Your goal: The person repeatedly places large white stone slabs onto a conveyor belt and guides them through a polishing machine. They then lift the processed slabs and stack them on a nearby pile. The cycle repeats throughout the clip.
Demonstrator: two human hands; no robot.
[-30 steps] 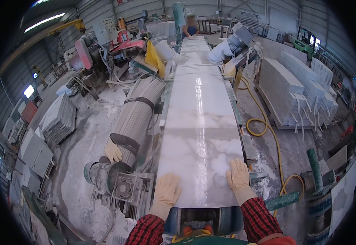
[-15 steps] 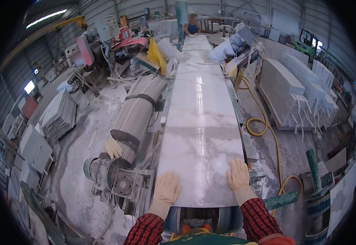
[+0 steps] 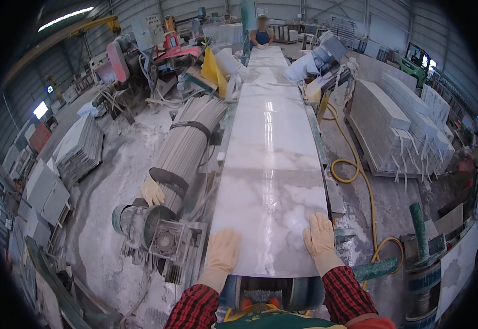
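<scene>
**Spotter:** Stone dust coats the whole workshop floor around you, and the long white marble slab (image 3: 274, 164) runs away from you down the conveyor line, its near end right at your waist over the blue roller (image 3: 272, 290).

**Operator:** Where are my hands?

**Spotter:** Your left hand (image 3: 223, 251) lies flat and open on the near left corner of the slab, fingers spread, gripping nothing. Your right hand (image 3: 320, 237) is the same on the near right edge, palm down, just pressing. Both are gloved.

**Operator:** What should worry me?

**Spotter:** I'd say your right fingers, which sit close to the slab's edge above the metal rail; if the stone shifts sideways they could get pinched. That polished face looks slick, so a flat palm may slide. A person (image 3: 262, 36) stands at the far end, and an uneven push from you could skew the slab toward them. The yellow hose (image 3: 354, 164) loops on the floor by your right, a likely trip if you step out.
</scene>
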